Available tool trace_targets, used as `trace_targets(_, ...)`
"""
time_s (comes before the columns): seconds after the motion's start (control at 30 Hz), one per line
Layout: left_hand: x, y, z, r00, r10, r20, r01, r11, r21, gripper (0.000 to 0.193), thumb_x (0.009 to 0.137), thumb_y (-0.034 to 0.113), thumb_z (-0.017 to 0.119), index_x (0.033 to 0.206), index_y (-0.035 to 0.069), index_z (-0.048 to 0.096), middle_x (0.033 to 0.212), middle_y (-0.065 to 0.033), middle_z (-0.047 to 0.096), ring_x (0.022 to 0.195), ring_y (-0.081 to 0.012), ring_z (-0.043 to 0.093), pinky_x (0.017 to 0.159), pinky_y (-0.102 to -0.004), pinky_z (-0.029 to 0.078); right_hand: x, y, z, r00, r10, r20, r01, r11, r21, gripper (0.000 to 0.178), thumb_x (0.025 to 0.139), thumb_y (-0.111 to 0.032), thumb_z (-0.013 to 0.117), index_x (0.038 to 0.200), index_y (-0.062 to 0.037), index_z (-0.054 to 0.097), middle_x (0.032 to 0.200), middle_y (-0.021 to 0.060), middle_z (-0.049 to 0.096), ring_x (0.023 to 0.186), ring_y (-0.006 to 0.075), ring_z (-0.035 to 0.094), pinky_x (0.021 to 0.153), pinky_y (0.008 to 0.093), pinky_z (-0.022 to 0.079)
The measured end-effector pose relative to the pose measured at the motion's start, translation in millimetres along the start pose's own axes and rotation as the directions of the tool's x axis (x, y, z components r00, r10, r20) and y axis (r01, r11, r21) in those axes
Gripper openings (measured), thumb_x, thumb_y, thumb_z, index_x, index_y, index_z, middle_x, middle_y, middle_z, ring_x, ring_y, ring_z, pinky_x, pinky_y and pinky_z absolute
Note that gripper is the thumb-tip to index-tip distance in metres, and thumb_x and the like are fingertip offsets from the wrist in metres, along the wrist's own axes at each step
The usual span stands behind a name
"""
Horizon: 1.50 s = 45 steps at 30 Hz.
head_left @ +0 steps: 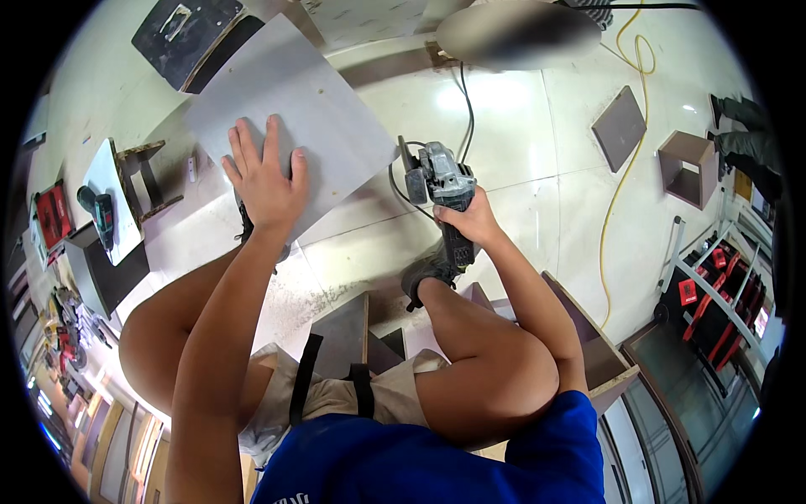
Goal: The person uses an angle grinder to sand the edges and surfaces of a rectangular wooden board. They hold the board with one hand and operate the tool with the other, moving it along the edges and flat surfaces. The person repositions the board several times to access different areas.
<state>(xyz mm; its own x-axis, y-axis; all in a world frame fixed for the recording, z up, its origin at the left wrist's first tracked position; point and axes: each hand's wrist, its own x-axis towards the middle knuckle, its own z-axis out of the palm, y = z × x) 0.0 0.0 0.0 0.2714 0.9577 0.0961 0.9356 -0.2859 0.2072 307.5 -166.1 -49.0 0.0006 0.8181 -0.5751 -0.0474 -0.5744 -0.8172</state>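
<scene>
The grinder (458,202) is right of the middle of the scene, its head pointing away from the person and its body slanting back toward the near side. The right hand (474,220) is wrapped around that body, thumb on its left. The disc end sits right by the right corner of a grey board (344,126) — whether the two touch, I cannot tell.

The left hand (273,189) lies palm down on the board, fingers spread and gripping nothing. The board is set at an angle, left of the grinder, and its far left part overlaps a black piece (172,38) with a slot in it.

A black cord (471,118) runs on the floor (512,202) just beyond the grinder, near a blurred round shape (516,34) at the far side. On the near side, the right shoe (424,277) is just below the grinder's end, and an open box (598,349) stands beyond the right arm.

Farther right, a yellow cord (606,244) winds along the floor past a square panel (620,128) and a small box (682,172) — a second person's legs (747,139) are just beside that box. At the near right is a metal frame (709,281).

Well to the left, a drill (103,217) lies on a white panel (126,202), with a red case (52,214) beside it.
</scene>
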Motion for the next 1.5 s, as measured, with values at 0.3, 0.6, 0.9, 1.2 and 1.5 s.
trace_targets(0.3, 5.1, 4.6, 1.6, 1.0, 0.02, -0.018, -0.02, 1.0, 0.022, 0.062, 0.091, 0.037, 0.054, 0.148, 0.015, 0.043, 0.156, -0.0269, 0.024, 0.147, -0.0426, 0.018, 0.115, -0.0619, 0.013, -1.0, -11.5, 2.1, 0.999, -0.006, -0.047, 0.006, 1.0, 0.008, 0.029, 0.075, -0.006, 0.076, 0.099, 0.0008, 0.062, 0.08, 0.0048, 0.066, 0.071, 0.0129, 0.062, 0.068, 0.0297, 0.052)
trace_targets(0.6, -2.1, 4.2, -0.1, 1.0, 0.018, -0.006, -0.018, 1.0, 0.016, 0.061, 0.092, 0.039, 0.053, 0.147, 0.015, 0.044, 0.156, -0.0261, 0.025, 0.147, -0.0424, 0.019, 0.115, -0.0627, 0.014, -6.7, -14.9, -7.7, 0.999, -0.048, 0.003, 0.048, 0.998, -0.046, 0.03, 0.073, -0.007, 0.077, 0.097, 0.0022, 0.062, 0.08, 0.0055, 0.067, 0.071, 0.0126, 0.063, 0.068, 0.0286, 0.053)
trace_targets(0.9, -3.0, 3.7, 1.6, 1.0, -0.002, 0.002, 0.001, 1.0, 0.027, 0.061, 0.092, 0.038, 0.054, 0.148, 0.016, 0.044, 0.156, -0.0258, 0.025, 0.147, -0.0422, 0.019, 0.115, -0.0625, 0.014, -15.6, -18.9, 3.6, 0.999, 0.036, 0.007, -0.037, 0.988, 0.147, 0.027, 0.075, -0.004, 0.075, 0.097, 0.0025, 0.061, 0.079, 0.0076, 0.067, 0.069, 0.0144, 0.065, 0.065, 0.0308, 0.054)
trace_targets(1.2, 0.0, 5.3, 1.4, 1.0, -0.015, 0.015, 0.015, 1.0, 0.013, 0.062, 0.091, 0.036, 0.055, 0.148, 0.015, 0.042, 0.157, -0.0254, 0.023, 0.147, -0.0416, 0.018, 0.116, -0.0617, 0.012, -14.7, 0.0, 18.3, 0.999, 0.009, -0.042, -0.003, 0.989, 0.15, 0.025, 0.076, -0.005, 0.075, 0.096, 0.001, 0.062, 0.08, 0.0055, 0.067, 0.07, 0.0132, 0.065, 0.067, 0.0299, 0.053)
trace_targets(1.5, -0.6, 3.8, 15.0, 0.998, 0.019, -0.059, -0.015, 0.998, 0.063, 0.06, 0.094, 0.038, 0.052, 0.149, 0.017, 0.042, 0.156, -0.0249, 0.028, 0.146, -0.0408, 0.022, 0.113, -0.0653, 0.017, -14.3, 14.7, 18.1, 0.99, -0.04, -0.134, 0.077, 0.957, 0.281, 0.027, 0.078, -0.005, 0.075, 0.101, -0.0013, 0.062, 0.086, 0.0047, 0.066, 0.072, 0.011, 0.063, 0.066, 0.0289, 0.052)
